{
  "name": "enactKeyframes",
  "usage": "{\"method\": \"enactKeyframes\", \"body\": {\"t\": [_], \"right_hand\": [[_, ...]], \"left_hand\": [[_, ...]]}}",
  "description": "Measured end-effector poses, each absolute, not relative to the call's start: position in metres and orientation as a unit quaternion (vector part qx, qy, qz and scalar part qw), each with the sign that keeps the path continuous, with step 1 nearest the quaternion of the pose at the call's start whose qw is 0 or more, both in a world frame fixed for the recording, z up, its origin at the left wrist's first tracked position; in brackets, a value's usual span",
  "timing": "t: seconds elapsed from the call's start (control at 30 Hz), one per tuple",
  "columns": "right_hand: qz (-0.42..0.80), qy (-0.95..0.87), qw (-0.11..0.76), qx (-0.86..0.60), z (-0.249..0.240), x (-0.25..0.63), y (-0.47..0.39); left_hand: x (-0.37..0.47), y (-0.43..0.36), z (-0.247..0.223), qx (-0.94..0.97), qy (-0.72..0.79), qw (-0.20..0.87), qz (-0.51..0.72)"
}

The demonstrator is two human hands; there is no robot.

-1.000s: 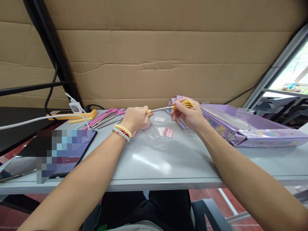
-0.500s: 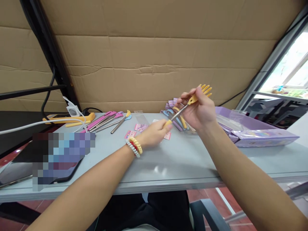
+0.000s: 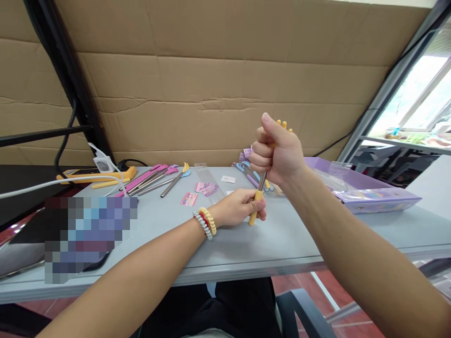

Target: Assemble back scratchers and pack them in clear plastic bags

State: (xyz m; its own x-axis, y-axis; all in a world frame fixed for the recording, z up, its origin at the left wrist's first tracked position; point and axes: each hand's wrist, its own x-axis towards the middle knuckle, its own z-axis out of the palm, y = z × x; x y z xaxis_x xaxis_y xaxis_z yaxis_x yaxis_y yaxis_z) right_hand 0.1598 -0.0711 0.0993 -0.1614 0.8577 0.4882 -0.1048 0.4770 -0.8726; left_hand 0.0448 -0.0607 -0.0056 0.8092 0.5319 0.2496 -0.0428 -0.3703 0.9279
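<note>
Both hands hold one yellow back scratcher (image 3: 260,193) with a metal rod, nearly upright above the table. My left hand (image 3: 243,206) is closed around its yellow handle, whose lower end points down at the tabletop. Higher up, my right hand (image 3: 278,152) makes a fist around the claw end, thumb up; only the yellow claw tips show above it. Left of my hands lie more back scratchers (image 3: 155,178) with pink, yellow and blue heads. Behind my right hand are bagged back scratchers (image 3: 252,173), partly hidden. Small printed cards (image 3: 189,199) and a clear plastic sleeve (image 3: 207,178) lie near my left hand.
An open purple box (image 3: 377,199) stands on the right of the grey table (image 3: 218,253). At left are a yellow power strip (image 3: 130,172) with a white charger and cable, and a blurred-out item (image 3: 91,234). Cardboard (image 3: 211,80) lines the back.
The back scratcher has swung from a slant to nearly upright. My right hand has closed into a fist around its claw end, and my left hand has moved right and down with the handle.
</note>
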Motion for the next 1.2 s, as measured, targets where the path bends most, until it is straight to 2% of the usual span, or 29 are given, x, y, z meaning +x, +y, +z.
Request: {"method": "enactKeyframes", "body": {"t": [0.3,0.53,0.97,1.2], "right_hand": [[0.446,-0.606,0.584,-0.303,0.093,0.150,-0.079],[0.454,-0.636,0.557,-0.279,0.084,0.144,-0.078],[0.465,-0.575,0.613,-0.278,0.071,0.162,-0.078],[0.452,-0.591,0.604,-0.287,0.065,0.163,-0.072]], "left_hand": [[0.042,-0.064,-0.003,0.796,0.164,0.522,0.261],[0.042,-0.066,0.002,0.811,0.187,0.496,0.247],[0.052,-0.062,-0.001,0.842,0.193,0.443,0.238],[0.053,-0.060,-0.004,0.839,0.194,0.447,0.244]]}}
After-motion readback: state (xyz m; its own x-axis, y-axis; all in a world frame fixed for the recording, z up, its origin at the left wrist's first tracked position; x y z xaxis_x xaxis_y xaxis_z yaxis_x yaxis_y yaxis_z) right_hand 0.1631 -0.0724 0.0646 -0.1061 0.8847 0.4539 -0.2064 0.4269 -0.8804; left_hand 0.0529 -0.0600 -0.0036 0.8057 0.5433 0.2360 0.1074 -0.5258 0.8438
